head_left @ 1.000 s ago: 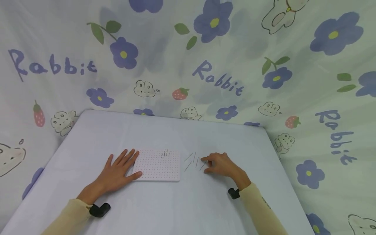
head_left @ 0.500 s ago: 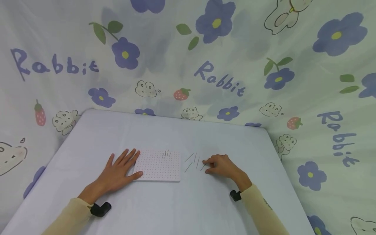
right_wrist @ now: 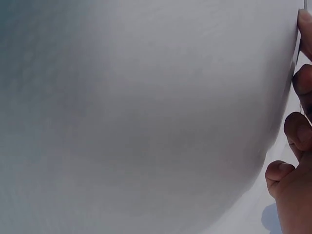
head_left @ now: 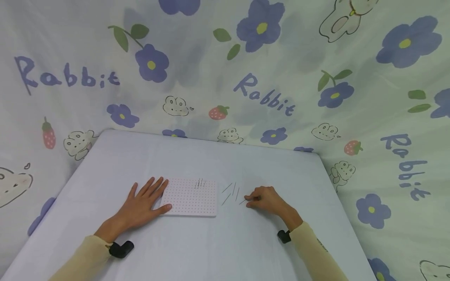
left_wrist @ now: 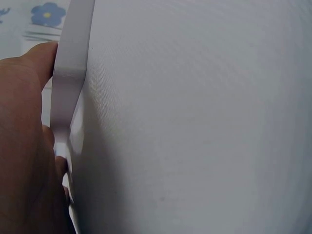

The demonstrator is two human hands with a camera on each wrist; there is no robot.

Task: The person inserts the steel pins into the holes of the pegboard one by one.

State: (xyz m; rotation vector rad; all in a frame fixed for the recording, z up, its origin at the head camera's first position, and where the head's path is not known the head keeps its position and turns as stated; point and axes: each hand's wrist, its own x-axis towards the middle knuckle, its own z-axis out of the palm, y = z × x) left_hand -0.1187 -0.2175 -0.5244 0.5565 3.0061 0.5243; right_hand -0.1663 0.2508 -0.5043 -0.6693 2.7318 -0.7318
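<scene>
Left hand, fingers wide, best steadying the board by its left edge; right hand, pinching one thin stick, best lifting gently.

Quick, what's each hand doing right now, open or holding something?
Left hand: open, spread at the left side of the dotted board.
Right hand: closed, apparently pinching a thin stick.
</scene>
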